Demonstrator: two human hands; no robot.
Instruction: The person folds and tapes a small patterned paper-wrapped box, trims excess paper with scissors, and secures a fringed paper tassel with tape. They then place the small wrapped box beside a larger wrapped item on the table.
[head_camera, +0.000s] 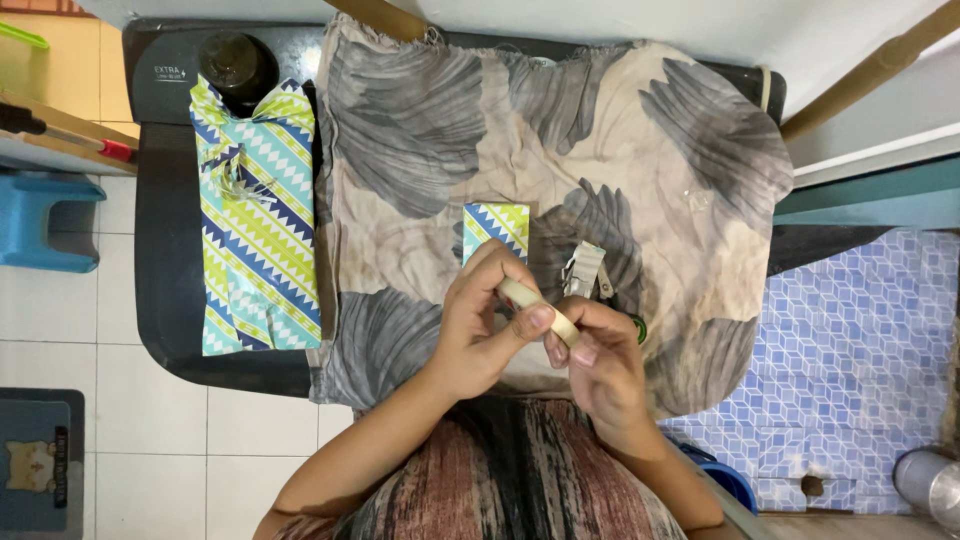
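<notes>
My left hand (478, 325) is closed around a roll of pale tape (540, 310), thumb pressed on its outer band and fingers curled behind it. My right hand (600, 355) pinches the same roll from the other side, fingertips (585, 350) bent in against its lower end, so the roll sits between both hands, tilted, just above the edge of the surface nearest me.

Just beyond my left knuckles lies a small wrapped box (496, 228) in zigzag paper of blue, green and white; my fingers hide its near end. Beside it, to the right and close to my right hand, rests a metal clip-like tool (586, 270), partly covered.

All this lies on a beige cloth (560, 150) printed with grey feathers, spread over a dark surface (165, 250). Well to the left on that surface lies a long wrapped bundle (258, 220) in the same zigzag paper, a dark bottle top (232, 62) poking out at its far end.
</notes>
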